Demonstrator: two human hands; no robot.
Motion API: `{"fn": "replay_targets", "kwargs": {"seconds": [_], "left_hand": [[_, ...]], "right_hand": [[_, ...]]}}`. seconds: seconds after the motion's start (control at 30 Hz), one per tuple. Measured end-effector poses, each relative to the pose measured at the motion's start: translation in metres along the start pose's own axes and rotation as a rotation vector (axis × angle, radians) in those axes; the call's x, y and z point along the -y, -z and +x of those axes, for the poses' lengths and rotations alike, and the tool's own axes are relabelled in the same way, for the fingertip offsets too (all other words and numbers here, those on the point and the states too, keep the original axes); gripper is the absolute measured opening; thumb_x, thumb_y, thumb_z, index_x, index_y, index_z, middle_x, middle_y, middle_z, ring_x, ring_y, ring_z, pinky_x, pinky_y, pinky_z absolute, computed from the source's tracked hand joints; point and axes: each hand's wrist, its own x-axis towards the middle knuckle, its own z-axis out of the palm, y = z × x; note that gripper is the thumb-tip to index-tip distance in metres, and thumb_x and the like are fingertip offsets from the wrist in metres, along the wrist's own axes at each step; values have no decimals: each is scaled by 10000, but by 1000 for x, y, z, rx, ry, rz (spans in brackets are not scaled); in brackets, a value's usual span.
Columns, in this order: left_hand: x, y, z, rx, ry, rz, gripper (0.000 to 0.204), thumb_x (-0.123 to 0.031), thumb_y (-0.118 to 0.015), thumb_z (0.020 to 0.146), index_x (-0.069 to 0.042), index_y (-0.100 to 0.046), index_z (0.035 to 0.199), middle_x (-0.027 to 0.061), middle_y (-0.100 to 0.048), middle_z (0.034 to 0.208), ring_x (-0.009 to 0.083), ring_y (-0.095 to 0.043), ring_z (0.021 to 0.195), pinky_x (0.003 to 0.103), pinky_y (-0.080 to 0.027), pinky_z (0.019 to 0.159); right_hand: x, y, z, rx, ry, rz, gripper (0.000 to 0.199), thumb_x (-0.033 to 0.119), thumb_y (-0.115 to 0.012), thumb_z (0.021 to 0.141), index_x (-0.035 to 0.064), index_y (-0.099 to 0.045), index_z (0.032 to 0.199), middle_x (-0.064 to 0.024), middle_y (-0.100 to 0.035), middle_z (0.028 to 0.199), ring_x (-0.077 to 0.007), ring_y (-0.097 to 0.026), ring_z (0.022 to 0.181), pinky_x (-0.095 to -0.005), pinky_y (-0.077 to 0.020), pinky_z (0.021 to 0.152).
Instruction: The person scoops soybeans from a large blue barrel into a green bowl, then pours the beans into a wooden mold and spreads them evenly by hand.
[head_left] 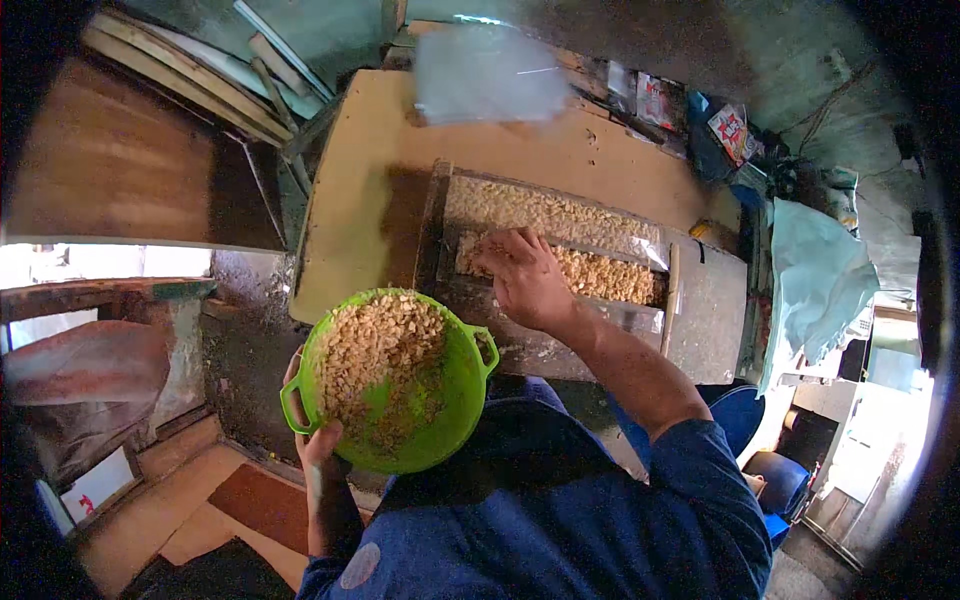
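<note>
My left hand grips a bright green two-handled plastic basin by its left side, thumb over the rim. The basin tilts, and pale tan chopped pieces pile toward its far side. My right hand is over the nearer strip of a long shallow wooden frame, fingers apart and bent down onto the loose pieces; its fingertips are partly hidden. Behind that strip, a second strip of paler pieces lies under what looks like clear plastic.
The frame rests on a tan board table. A wooden bar crosses its right end. Clear plastic sheeting lies at the back, near printed packets. A pale blue cloth hangs at right. A blue container stands below the table.
</note>
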Motion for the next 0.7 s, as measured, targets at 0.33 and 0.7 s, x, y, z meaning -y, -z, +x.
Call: {"fn": "replay_targets", "kwargs": {"seconds": [0.33,0.7], "left_hand": [[9,-6,-10,-59,92,-131,653,10,-637,892,-43,-375,1487,157,-498,1413,336,-561,1236,501,-517,972],[-11,-118,-19,227,-135,14,780,28,-675,829,-56,-321,1520,157,-446,1484,319,-542,1275,439,-508,1028]], "right_hand": [[49,19,-31,0,261,205,411,145,-655,765,87,-680,1171,-121,-564,1354,-340,-565,1196,-467,-490,1002],[86,18,-69,576,244,74,545,187,-669,790,59,-588,1314,-193,-587,1303,-354,-569,1223,-461,-462,1055]]}}
